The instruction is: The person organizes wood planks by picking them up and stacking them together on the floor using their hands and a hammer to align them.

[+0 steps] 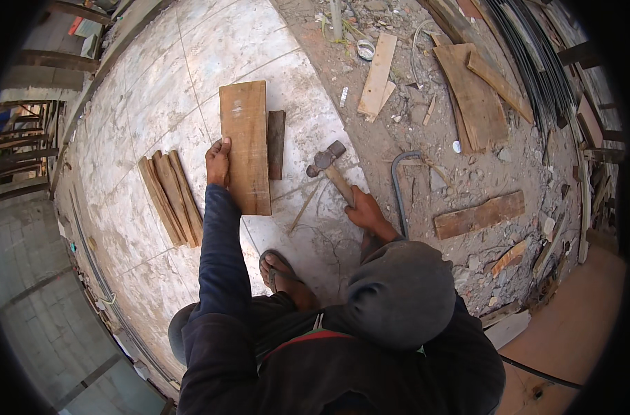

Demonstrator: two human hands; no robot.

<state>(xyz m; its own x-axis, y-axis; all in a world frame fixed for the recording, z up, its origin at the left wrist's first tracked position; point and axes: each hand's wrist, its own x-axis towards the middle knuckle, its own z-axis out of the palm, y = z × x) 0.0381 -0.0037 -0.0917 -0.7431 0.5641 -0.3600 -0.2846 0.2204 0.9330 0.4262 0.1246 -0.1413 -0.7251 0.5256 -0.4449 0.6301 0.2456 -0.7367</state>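
My left hand (218,162) is closed on the left edge of a wide wooden board (247,142), thumb on its face and the other fingers partly hidden. Under or just behind that board's right side, a short dark piece of wood (277,144) shows on the tiles. In my right hand (369,211) is a ball-peen hammer (340,184) with a pale wooden handle. Its dark metal head points away from me, to the right of the board. Left of my left hand, several narrow wooden strips (171,197) lie side by side.
Dirty white tiles (169,83) lie under the work. On rubble to the right are a plank (479,214), a bent grey pipe (398,183), wide boards (472,97) and a pale board (378,72). A roll of tape (365,49) lies farther off. My sandalled foot (287,277) is close by.
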